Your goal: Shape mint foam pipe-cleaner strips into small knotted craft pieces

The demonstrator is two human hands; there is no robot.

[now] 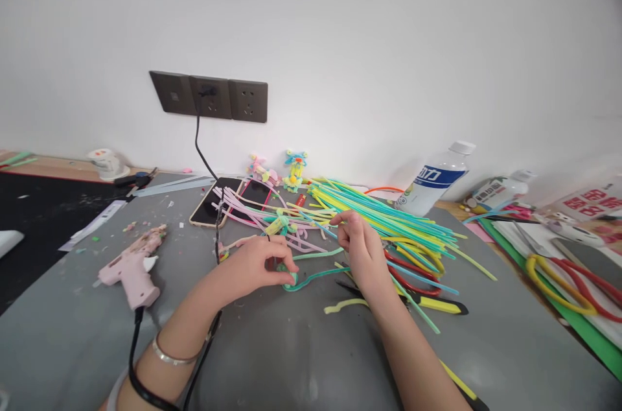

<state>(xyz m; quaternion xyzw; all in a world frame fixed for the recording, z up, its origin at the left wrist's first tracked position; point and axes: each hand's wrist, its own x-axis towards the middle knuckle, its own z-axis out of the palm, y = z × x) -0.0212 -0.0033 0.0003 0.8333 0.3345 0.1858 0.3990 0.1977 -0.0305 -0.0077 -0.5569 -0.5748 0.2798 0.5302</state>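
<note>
Leftmost, a black mat (29, 236) is seen at the edge of the grey tabletop (272, 359), with a white tub (107, 166) set behind it near the wall. A pink glue gun (131, 275) is laid on its side on the tabletop, among small scraps. Above, a black plug (208, 91) is fitted into a dark socket panel (249, 101). Two phones, one pale-rimmed (214, 203) and one red-edged (253, 196), are partly covered by pink fuzzy stems (232, 207).

Near the middle, a small green coil (293, 278) is pinched in the grip of the left hand (260, 263), between thumb and forefinger, just above the tabletop. Behind, a pink figure (263, 171) and a yellow-and-blue figure (294, 171) are stood by the wall. From the coil, a teal strand (315, 277) is led rightward to the right hand (362, 252), whose fingers are curled; whether the strand is gripped there cannot be told.

Beyond that hand, yellow, green and blue stems (389, 220) are spread in a loose bundle, and a yellow-and-black handle (440, 305) is partly hidden. A clear bottle (432, 185) is leaned over behind them. Far right, red-and-yellow-handled scissors (578, 282) are laid over a green sheet (595, 340).
</note>
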